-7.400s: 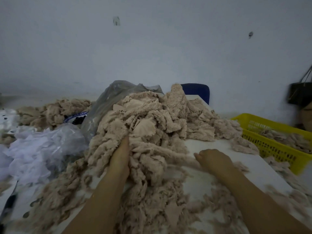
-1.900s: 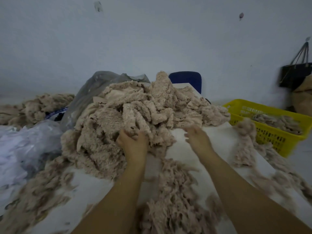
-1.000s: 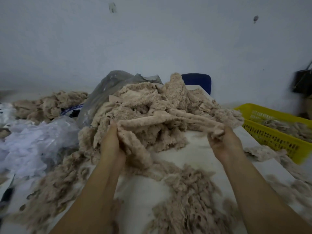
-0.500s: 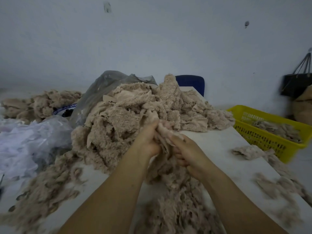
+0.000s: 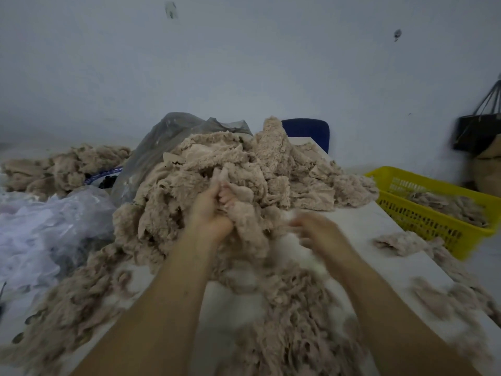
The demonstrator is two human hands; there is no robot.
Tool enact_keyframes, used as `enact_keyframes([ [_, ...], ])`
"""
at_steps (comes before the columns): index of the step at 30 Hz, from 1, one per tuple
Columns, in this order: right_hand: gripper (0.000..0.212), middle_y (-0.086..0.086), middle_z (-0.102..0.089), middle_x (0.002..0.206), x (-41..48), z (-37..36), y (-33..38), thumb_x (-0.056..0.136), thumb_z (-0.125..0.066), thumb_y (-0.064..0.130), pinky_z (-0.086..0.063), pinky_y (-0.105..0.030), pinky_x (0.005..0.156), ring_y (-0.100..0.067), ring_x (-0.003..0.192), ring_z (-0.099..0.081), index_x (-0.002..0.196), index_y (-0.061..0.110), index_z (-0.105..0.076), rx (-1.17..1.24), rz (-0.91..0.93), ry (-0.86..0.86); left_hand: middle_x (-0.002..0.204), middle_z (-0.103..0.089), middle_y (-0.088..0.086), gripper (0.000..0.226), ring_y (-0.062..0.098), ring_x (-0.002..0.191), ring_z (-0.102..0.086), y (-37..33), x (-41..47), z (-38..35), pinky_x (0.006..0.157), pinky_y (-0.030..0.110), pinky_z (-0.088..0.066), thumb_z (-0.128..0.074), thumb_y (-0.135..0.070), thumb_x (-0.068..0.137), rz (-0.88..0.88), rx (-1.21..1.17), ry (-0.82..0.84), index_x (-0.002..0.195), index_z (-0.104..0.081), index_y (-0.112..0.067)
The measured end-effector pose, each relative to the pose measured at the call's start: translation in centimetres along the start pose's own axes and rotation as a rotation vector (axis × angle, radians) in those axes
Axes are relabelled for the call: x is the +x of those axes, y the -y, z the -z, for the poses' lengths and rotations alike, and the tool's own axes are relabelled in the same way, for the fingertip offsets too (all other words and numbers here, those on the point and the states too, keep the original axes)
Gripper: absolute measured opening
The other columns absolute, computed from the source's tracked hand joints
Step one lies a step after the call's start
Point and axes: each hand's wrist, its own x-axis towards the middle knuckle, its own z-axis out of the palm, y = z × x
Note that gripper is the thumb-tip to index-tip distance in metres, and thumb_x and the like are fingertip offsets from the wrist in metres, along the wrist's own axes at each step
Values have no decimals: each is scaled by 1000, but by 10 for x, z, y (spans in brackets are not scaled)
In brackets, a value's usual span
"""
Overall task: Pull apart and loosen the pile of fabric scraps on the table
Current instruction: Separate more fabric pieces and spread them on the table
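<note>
Left hand (image 5: 210,210): fingers closed around a beige fuzzy fabric scrap (image 5: 238,196), at the near face of the tall heap of beige fleece fabric scraps (image 5: 244,169).
Right hand (image 5: 317,232): blurred; grip cannot be told, apparently empty, just right of the left hand.
White table (image 5: 347,226): bare strip beyond and right of the right hand, running to the table's right edge.
Yellow perforated plastic basket (image 5: 423,221): past that edge, holding scraps.
Loose beige shreds (image 5: 284,321): beneath both forearms.
Crumpled clear plastic bag (image 5: 48,229): far left of the left hand.
</note>
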Motion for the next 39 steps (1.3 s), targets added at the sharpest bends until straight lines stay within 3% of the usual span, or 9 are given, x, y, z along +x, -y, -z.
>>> enact_keyframes([
  [3, 37, 23, -67, 104, -7, -54, 11, 76, -60, 53, -48, -11, 77, 6, 92, -62, 111, 40, -63, -317, 223, 389, 48, -34, -5, 40, 5, 38, -30, 28, -1, -13, 39, 14, -30, -34, -26, 107, 48, -77, 11, 73, -49, -11],
  [7, 34, 12, -59, 111, 0, -52, 7, 94, -47, 24, -40, -9, 70, 4, 89, -55, 127, 29, -55, -398, 263, 113, 52, -39, -5, 50, 7, 40, -38, 11, -9, -11, 42, 18, -37, -40, -28, 105, 91, -147, 57, 61, -55, -9],
  [12, 12, 5, -51, 63, 2, -20, -5, 92, -58, 21, -28, -12, 37, 1, 41, -44, 87, 30, -53, -415, 301, -45, 54, -41, -8, 41, 7, 42, -39, -22, -14, 8, 52, 18, -37, -41, -23, 104, 25, -104, 14, 65, -52, -14],
  [16, 18, 13, -51, 70, 7, 2, -13, 90, -66, 32, -34, -15, 45, -2, 55, -48, 89, 26, -49, -519, 284, -188, 54, -41, -7, 32, 6, 43, -39, -29, -13, 20, 54, 16, -37, -45, -18, 101, -80, -193, -51, 69, -48, -16],
  [20, 32, -4, -52, 60, 15, 23, -32, 91, -64, 37, -29, -32, 47, -17, 52, -44, 74, 18, -46, -707, 195, -276, 48, -34, -9, 38, 5, 35, -26, -31, -13, 29, 40, 17, -25, -43, -29, 102, -73, -160, -42, 67, -47, -17],
  [27, 45, -6, -43, 55, 15, 30, -40, 100, -48, 43, -25, -34, 52, -27, 56, -49, 66, 15, -39, -763, 121, -373, 45, -31, -8, 38, 6, 32, -23, -35, -18, 35, 33, 16, -21, -46, -23, 100, -107, -160, -41, 63, -42, -18],
  [30, 52, -17, -60, 73, 10, 48, -37, 101, -45, 43, -36, -40, 63, -35, 75, -58, 94, -6, -60, -571, 80, -522, 44, -31, -7, 42, 6, 33, -21, -63, -23, 42, 34, 17, -18, -46, -16, 99, -189, -326, 8, 57, -39, -18],
  [35, 69, -17, -65, 103, -1, 6, -14, 95, -34, 64, -43, -40, 78, -26, 93, -60, 105, 3, -65, -607, 136, -104, 45, -35, -9, 37, 3, 31, -25, -20, -20, 20, 36, 12, -17, -43, -29, 103, -104, -45, 82, 70, -52, -15],
  [39, 68, 8, -72, 104, -3, -26, 19, 82, -40, 77, -45, -27, 94, -7, 98, -65, 102, 20, -73, -59, -56, 288, 51, -37, -8, 15, 2, 34, -26, 27, -30, 16, 33, 14, -24, -56, -24, 91, 99, 432, 110, 83, -56, -11],
])
